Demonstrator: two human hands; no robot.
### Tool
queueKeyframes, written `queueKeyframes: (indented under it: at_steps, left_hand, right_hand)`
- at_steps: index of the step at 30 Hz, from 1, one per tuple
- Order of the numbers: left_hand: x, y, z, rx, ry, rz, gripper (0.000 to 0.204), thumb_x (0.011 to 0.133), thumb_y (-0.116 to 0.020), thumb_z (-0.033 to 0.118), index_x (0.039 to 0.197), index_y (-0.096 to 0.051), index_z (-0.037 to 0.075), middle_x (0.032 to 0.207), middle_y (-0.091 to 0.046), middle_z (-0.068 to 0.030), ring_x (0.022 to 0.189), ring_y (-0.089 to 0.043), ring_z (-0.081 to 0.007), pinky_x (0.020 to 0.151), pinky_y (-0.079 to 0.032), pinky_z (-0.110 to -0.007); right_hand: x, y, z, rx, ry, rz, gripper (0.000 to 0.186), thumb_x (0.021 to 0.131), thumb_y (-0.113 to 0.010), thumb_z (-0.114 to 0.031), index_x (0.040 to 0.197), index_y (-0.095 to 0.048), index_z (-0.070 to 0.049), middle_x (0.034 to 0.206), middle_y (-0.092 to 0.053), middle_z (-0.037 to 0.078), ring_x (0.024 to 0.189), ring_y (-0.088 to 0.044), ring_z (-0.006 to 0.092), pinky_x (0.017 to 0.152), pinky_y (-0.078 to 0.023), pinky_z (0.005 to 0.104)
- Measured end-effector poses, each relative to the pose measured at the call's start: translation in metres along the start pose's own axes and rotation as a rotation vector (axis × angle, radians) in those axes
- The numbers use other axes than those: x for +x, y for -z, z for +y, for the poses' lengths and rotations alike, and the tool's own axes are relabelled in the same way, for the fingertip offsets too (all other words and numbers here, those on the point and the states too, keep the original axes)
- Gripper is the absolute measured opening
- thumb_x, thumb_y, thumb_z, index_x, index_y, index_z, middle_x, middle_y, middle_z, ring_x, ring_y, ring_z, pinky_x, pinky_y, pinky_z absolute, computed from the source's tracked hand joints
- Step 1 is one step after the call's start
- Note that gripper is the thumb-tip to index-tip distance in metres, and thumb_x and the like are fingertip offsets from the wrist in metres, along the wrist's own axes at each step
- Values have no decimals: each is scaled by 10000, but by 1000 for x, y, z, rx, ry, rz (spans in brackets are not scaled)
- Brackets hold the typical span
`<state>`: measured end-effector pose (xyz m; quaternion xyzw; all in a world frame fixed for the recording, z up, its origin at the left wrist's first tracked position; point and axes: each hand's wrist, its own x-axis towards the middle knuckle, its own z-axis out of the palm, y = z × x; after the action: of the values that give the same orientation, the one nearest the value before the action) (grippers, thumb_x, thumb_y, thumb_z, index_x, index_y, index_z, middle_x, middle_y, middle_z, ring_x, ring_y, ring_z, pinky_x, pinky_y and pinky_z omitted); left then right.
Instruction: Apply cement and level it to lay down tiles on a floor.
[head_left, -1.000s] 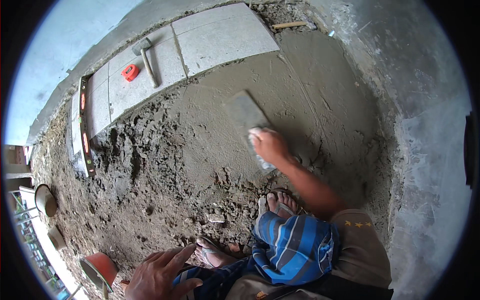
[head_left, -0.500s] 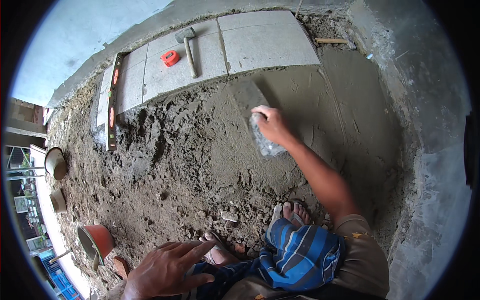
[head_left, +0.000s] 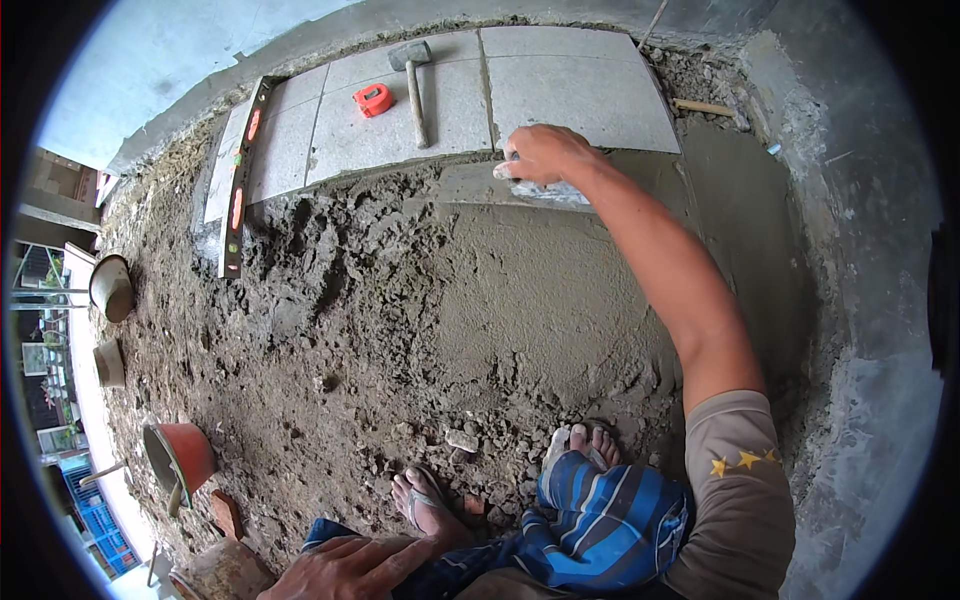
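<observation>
My right hand (head_left: 545,157) is closed round the handle of a long flat finishing trowel (head_left: 468,184). Its grey blade lies nearly crosswise on wet mortar (head_left: 540,270), just below the near edge of the laid floor tiles (head_left: 575,85). The handle is mostly covered by my fingers, with something pale and shiny at its base. Low in the view, my left hand (head_left: 345,568) rests by my left knee with its fingers stretched out, holding nothing; the lower edge cuts it off.
On the tiles lie a rubber mallet (head_left: 415,95) and a red tape measure (head_left: 373,100). A spirit level (head_left: 243,180) spans the tiles' left end. Rough soil (head_left: 290,400) spreads leftward, with a red bucket (head_left: 190,455) and other buckets. A grey wall (head_left: 880,300) rises at right.
My right hand has carried the trowel away from me toward the tiles, and its blade has turned from slanted to nearly crosswise. My left hand has dropped lower. The view has shifted slightly.
</observation>
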<state>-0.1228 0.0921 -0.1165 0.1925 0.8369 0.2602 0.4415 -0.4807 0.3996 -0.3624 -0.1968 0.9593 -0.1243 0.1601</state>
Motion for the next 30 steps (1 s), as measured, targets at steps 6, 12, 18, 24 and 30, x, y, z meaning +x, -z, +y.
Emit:
queueKeyframes:
  at_steps: [6, 12, 18, 24, 30]
  left_hand:
    - [8, 3, 11, -39, 93, -13, 749, 801, -800, 256, 1470, -505, 94, 1359, -621, -200, 1186, -617, -419, 988, -509, -477]
    - [27, -2, 9, -36, 209, -73, 743, 834, -784, 237, 1500, -480, 110, 1383, -613, -193, 1207, -626, -395, 1006, -516, -466]
    - [58, 7, 18, -92, 415, -107, 685, 868, -765, 196, 1483, -489, 76, 1352, -631, -210, 1202, -646, -384, 994, -527, -445]
    - [72, 12, 24, -112, 504, -74, 652, 892, -753, 156, 1477, -488, 41, 1352, -637, -213, 1055, -727, -345, 905, -561, -419]
    - [79, 4, 10, -34, 432, 5, 689, 892, -768, 174, 1507, -469, 95, 1371, -624, -214, 881, -765, -281, 760, -592, -382]
  right_hand:
    - [45, 37, 84, -141, 95, -116, 379, 850, -692, -395, 908, -755, -25, 817, -716, 211, 756, -673, 367, 720, -515, 475]
    - [-31, 93, 200, -230, -176, -226, 381, 794, -699, -368, 898, -725, -3, 807, -700, 179, 693, -624, 306, 685, -501, 465]
    - [-133, 110, 306, -227, -406, -184, 466, 830, -744, -437, 892, -728, 25, 769, -693, 153, 699, -618, 241, 690, -498, 416]
    - [-197, 85, 301, 138, -318, -59, 462, 826, -770, -455, 968, -747, -16, 896, -716, 157, 900, -668, 281, 843, -507, 397]
    - [-161, 26, 282, 181, -129, 122, 463, 820, -787, -461, 983, -749, -29, 914, -720, 179, 880, -677, 300, 834, -516, 400]
